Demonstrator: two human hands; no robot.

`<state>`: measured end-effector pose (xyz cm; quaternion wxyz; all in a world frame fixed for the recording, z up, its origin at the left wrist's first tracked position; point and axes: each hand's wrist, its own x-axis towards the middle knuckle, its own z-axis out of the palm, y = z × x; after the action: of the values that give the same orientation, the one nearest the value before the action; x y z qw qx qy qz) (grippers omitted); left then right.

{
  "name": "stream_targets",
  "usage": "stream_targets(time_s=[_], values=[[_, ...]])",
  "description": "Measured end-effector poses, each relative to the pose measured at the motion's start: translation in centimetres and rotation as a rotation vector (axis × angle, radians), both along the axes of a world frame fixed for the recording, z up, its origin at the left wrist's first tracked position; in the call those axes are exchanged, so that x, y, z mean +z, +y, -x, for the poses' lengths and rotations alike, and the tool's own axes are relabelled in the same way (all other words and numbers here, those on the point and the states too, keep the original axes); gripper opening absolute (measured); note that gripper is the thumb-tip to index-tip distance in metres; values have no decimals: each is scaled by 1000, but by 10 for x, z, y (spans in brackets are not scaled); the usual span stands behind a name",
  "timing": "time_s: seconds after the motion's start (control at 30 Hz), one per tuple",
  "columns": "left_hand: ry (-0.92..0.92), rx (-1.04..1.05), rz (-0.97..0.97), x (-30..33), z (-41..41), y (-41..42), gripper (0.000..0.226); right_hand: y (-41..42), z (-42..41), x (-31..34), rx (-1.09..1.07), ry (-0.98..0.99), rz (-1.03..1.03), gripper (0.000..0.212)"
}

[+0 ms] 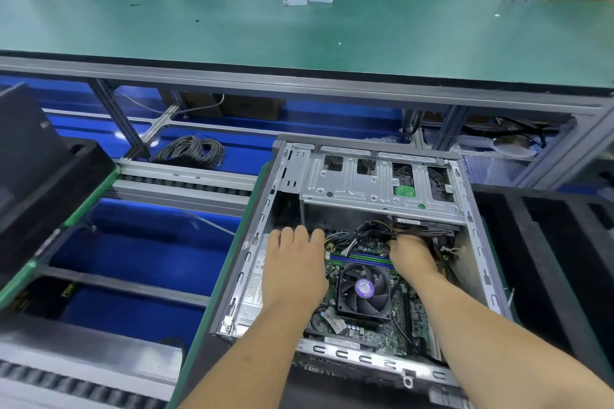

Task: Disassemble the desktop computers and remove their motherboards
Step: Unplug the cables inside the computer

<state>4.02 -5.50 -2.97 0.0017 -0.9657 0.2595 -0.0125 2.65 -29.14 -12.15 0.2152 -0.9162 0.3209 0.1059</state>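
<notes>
Green-matted workbench [299,30] runs across the back; below it an open grey steel computer case [478,242] lies on its side. Left hand [294,262] rests flat, fingers straight, on the power supply at the case's left wall. Right hand [412,254] grips a black cable bundle [365,232] over the green motherboard [382,335], beside the round black fan [363,289]
</notes>
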Motion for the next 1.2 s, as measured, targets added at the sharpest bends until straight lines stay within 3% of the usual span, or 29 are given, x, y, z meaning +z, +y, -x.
stream_targets(time_s=[0.47,0.67,0.9,1.2], values=[[-19,-1,5,-2,-2,-1,34,0,-2,2,-8,-16,4,24],[-30,-2,8,-3,-3,0,33,-2,-2,0,-74,-43,-48,36],[-33,-7,26,-3,-2,-1,32,1,3,5,-92,-52,-90,25],[-36,9,9,-3,-1,-3,38,-2,2,1,45,-13,56,28]])
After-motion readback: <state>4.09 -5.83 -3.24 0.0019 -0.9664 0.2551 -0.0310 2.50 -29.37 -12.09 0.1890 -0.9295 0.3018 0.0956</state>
